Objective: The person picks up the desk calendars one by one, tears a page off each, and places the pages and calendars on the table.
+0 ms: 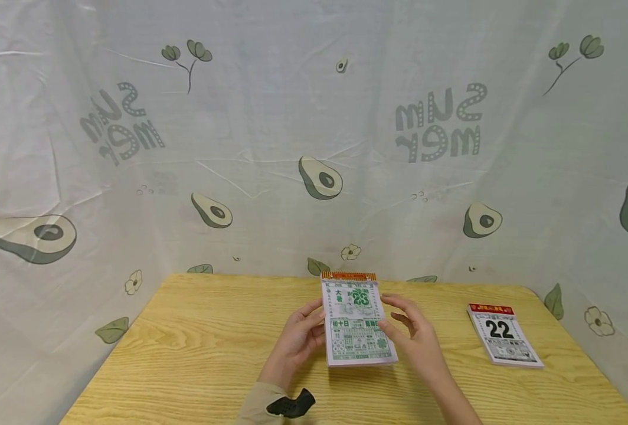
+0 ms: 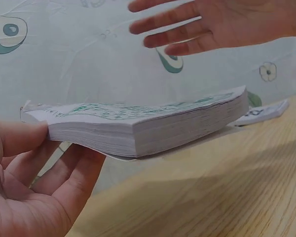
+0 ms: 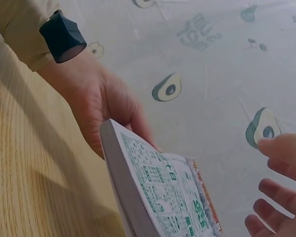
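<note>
A thick tear-off calendar with green print and a large 23 is held up off the table, its face tilted toward me. My left hand grips its left edge, thumb on the side and fingers underneath, as the left wrist view shows at the calendar's page block. My right hand hovers by the calendar's right side with fingers spread. In the left wrist view that right hand is above the pages with a gap between. Its fingers hold nothing in the right wrist view.
A second tear-off calendar, with a red header and black 22, lies on the wooden table to the right. A white curtain with avocado prints hangs behind the table and along both sides.
</note>
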{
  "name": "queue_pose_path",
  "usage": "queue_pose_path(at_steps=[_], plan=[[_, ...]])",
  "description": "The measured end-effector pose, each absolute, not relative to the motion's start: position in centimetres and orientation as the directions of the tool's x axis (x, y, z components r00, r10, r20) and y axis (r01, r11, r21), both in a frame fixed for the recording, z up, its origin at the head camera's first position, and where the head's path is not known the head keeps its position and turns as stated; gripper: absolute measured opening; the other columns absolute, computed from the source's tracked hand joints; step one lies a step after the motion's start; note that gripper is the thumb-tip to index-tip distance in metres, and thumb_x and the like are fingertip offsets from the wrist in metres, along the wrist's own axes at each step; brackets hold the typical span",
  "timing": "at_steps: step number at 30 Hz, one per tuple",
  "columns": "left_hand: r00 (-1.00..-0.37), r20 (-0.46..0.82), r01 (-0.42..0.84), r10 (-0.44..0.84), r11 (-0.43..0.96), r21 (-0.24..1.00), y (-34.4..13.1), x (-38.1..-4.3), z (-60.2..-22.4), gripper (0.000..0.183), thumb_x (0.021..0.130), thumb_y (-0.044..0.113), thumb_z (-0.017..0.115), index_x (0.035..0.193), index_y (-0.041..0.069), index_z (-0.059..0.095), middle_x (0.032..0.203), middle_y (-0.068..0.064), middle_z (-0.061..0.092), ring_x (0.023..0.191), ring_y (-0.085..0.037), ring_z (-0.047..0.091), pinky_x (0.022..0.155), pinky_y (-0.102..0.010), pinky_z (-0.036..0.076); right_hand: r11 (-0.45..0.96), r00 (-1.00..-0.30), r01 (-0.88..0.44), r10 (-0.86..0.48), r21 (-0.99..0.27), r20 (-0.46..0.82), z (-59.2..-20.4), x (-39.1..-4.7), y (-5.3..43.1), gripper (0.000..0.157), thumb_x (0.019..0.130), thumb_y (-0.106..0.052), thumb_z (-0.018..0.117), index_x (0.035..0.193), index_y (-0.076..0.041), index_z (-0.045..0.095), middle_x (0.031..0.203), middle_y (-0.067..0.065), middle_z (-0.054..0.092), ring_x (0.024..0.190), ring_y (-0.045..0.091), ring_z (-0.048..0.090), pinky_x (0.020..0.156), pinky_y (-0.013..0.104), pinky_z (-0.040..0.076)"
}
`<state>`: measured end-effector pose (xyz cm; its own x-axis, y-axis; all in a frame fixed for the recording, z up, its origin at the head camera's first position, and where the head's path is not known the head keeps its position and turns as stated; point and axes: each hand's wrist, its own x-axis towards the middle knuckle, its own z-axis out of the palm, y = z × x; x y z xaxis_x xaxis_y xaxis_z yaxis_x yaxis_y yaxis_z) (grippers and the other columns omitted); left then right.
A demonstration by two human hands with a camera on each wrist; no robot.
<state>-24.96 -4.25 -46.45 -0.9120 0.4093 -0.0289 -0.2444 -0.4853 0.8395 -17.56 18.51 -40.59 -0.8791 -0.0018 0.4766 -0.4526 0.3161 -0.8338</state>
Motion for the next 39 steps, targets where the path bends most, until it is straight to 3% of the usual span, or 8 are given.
queue_pose_path(at_steps=[4, 8, 13, 18, 26, 39], plan=[[-0.918, -0.036, -0.253, 0.396, -0.512, 0.821, -4.2, -25.0, -46.4, 0.048, 0.100, 0.007, 0.051, 0.146, 0.000, 0.039, 0.108, -0.001, 0.073, 0.091, -0.014, 0.072, 0.078, -0.029, 0.058, 0.435, -0.821, -0.544, -0.098, -0.718, 0.562, -40.6, -17.6, 17.4, 0.037, 0.087, -0.005, 0.070, 0.123, -0.009, 0.062, 0.132, 0.010, 0.058, 0.121, -0.011, 0.045, 0.095, 0.012, 0.043], [-0.921, -0.039, -0.257, 0.388, -0.529, 0.809, -4.1, -24.9, -46.4, 0.047, 0.099, 0.008, 0.054, 0.144, 0.002, 0.043, 0.112, -0.003, 0.072, 0.094, -0.015, 0.072, 0.080, -0.030, 0.057, 0.522, -0.783, -0.588, -0.173, -0.618, 0.598, -41.0, -17.6, 16.4, 0.037, 0.084, -0.010, 0.075, 0.119, -0.011, 0.065, 0.132, 0.008, 0.060, 0.125, 0.000, 0.046, 0.097, 0.024, 0.046], [-0.920, -0.044, -0.260, 0.389, -0.525, 0.810, -4.2, -24.9, -46.6, 0.046, 0.099, 0.009, 0.053, 0.144, 0.004, 0.044, 0.117, -0.006, 0.071, 0.097, -0.017, 0.071, 0.082, -0.032, 0.057, 0.551, -0.727, -0.654, -0.270, -0.517, 0.631, -41.7, -17.6, 15.3, 0.040, 0.079, -0.010, 0.079, 0.117, -0.010, 0.067, 0.130, 0.010, 0.059, 0.122, 0.020, 0.050, 0.097, 0.034, 0.047], [-0.919, -0.036, -0.260, 0.393, -0.534, 0.804, -4.2, -24.8, -46.7, 0.046, 0.100, 0.010, 0.053, 0.144, 0.003, 0.043, 0.118, -0.006, 0.070, 0.098, -0.017, 0.071, 0.082, -0.031, 0.057, 0.566, -0.672, -0.711, -0.370, -0.418, 0.642, -42.5, -17.8, 14.7, 0.046, 0.074, -0.014, 0.083, 0.117, -0.012, 0.067, 0.129, 0.010, 0.059, 0.122, 0.026, 0.050, 0.097, 0.039, 0.047], [-0.917, -0.041, -0.261, 0.398, -0.517, 0.815, -3.7, -25.1, -46.7, 0.046, 0.100, 0.010, 0.052, 0.145, 0.005, 0.043, 0.124, -0.010, 0.067, 0.099, -0.017, 0.070, 0.081, -0.030, 0.056, 0.627, -0.680, -0.698, -0.431, -0.345, 0.593, -42.9, -17.7, 14.5, 0.049, 0.072, -0.021, 0.085, 0.117, -0.019, 0.067, 0.132, 0.003, 0.059, 0.129, 0.032, 0.047, 0.097, 0.051, 0.047], [-0.916, -0.038, -0.261, 0.399, -0.521, 0.813, -3.5, -24.9, -46.9, 0.049, 0.101, 0.009, 0.049, 0.148, 0.003, 0.038, 0.120, -0.007, 0.069, 0.095, -0.014, 0.071, 0.078, -0.028, 0.057, 0.632, -0.688, -0.697, -0.457, -0.338, 0.564, -43.3, -17.7, 14.6, 0.047, 0.071, -0.019, 0.086, 0.115, -0.020, 0.068, 0.131, 0.000, 0.059, 0.128, 0.029, 0.048, 0.096, 0.048, 0.048]])
